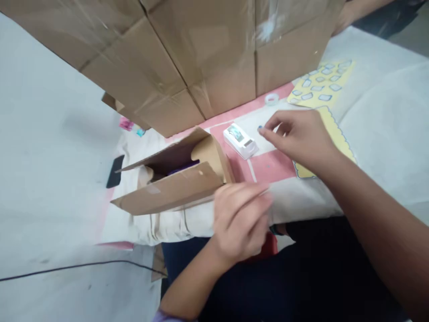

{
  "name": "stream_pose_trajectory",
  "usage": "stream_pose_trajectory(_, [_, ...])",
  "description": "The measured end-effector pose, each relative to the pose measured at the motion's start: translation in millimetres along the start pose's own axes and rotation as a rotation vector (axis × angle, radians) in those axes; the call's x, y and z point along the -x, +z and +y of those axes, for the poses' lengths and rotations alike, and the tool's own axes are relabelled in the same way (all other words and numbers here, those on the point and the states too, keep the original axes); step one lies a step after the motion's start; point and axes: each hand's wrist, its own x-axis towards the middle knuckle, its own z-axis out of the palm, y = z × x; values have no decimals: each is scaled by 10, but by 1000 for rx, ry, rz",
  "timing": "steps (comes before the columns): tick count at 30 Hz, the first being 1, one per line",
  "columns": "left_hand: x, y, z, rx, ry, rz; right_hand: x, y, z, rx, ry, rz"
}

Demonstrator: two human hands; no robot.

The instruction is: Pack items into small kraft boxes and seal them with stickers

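Note:
My right hand (300,136) hovers over the pink and white table cover, thumb and forefinger brought together in a pinch. A tiny blue spot shows at those fingertips; whether it is a held thing or part of a nail I cannot make out. Just left of it lies a small white box (239,139) with a picture on its face. Closer to me, my left hand (241,221) is blurred, its fingers curled in; anything inside them is hidden. Beside it stands an open cardboard box (174,190), flaps up, with something purple partly visible inside.
Large taped cardboard boxes (208,58) stand along the back. A roll of clear tape (271,99) and yellow sticker sheets (321,82) lie to the right. A black phone-like slab (115,171) is at the left. Another person's hand (343,18) shows at top right.

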Motion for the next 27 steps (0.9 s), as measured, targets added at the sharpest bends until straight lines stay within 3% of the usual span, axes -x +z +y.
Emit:
stream_pose_trajectory(1, [33,-219,-45,-105,29,30,16,56,-9,-22,1,-31])
stream_pose_trajectory(3, [44,-642,-217,-314,56,230,61,170,-51,-69,9,-105])
stream_pose_trajectory(5, [-7,-1007,-418,-476,0,321,109,275,-121,-124,9,-148])
stream_pose_trajectory(9, [-141,-1452,-640,-591,-317,164,116,424,-324,-290,-18,-120])
stream_pose_trajectory(12, [-207,-1531,-623,-437,-466,108,19,494,-523,-466,-66,-95])
stream_pose_trajectory(16, [-297,-1457,-540,-159,-552,178,-105,586,-765,-660,-197,-79])
stream_pose_trajectory(20, [-353,-1389,-533,-150,-542,251,-100,655,-848,-641,-239,-32])
stream_pose_trajectory(27, [-351,-1400,-571,-161,-517,205,-35,659,-799,-575,-299,11])
